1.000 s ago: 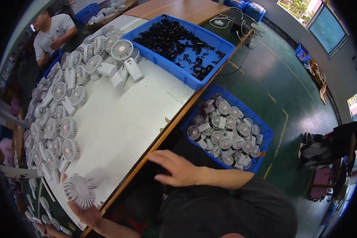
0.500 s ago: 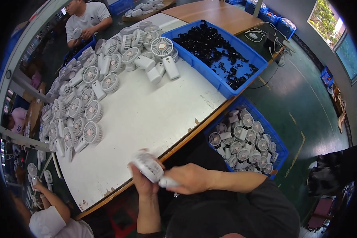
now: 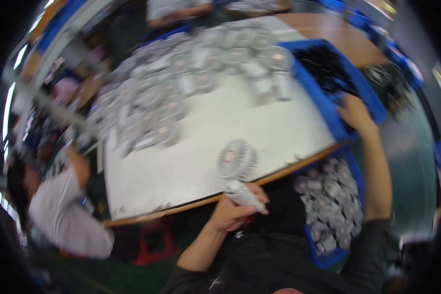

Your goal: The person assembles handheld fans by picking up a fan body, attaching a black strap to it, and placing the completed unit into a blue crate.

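Observation:
A white hand-held fan is upright over the table's near edge, its round grille facing up and its handle gripped in my left hand. My right arm stretches out to the right, and my right hand reaches into the blue tray of small black parts. Motion blurs the right fingers, so whether they hold a part is unclear. On the white tabletop, a large heap of white hand-held fans spreads across the far and left side.
Below the table's right edge stands a blue crate filled with white fans. A co-worker in a light shirt sits at the left near a red stool. Another person is across the table. A brown board lies beyond the tray.
My right hand has left the fan and gone out to the blue tray. My left hand has turned the fan grille-up, and the whole view has swung left.

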`<action>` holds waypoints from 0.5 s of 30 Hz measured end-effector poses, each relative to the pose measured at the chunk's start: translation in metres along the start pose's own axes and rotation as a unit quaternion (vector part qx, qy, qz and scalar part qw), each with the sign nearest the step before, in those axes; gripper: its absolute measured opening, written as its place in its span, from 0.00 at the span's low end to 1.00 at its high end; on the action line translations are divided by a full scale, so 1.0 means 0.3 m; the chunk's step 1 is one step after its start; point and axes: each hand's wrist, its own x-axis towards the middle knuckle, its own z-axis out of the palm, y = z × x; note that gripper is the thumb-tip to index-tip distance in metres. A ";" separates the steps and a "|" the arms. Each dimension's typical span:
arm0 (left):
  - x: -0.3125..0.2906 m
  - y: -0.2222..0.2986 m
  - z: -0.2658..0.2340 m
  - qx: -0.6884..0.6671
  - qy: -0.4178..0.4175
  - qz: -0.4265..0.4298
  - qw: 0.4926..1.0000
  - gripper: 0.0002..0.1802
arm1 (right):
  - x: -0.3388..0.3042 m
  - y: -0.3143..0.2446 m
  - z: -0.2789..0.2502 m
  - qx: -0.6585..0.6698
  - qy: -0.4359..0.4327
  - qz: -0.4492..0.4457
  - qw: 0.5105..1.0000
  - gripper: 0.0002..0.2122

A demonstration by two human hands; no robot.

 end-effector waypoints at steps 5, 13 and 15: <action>-0.055 0.028 0.036 0.032 0.014 0.005 0.999 0.16 | 0.083 0.478 0.355 -0.002 0.034 -0.067 0.997 0.06; -0.080 0.021 0.029 0.134 0.120 0.007 0.984 0.19 | 0.122 0.278 0.193 0.324 0.026 -0.074 0.943 0.15; -0.059 0.021 0.042 0.151 0.112 0.015 0.982 0.20 | 0.086 0.227 0.202 0.367 0.047 -0.085 0.925 0.19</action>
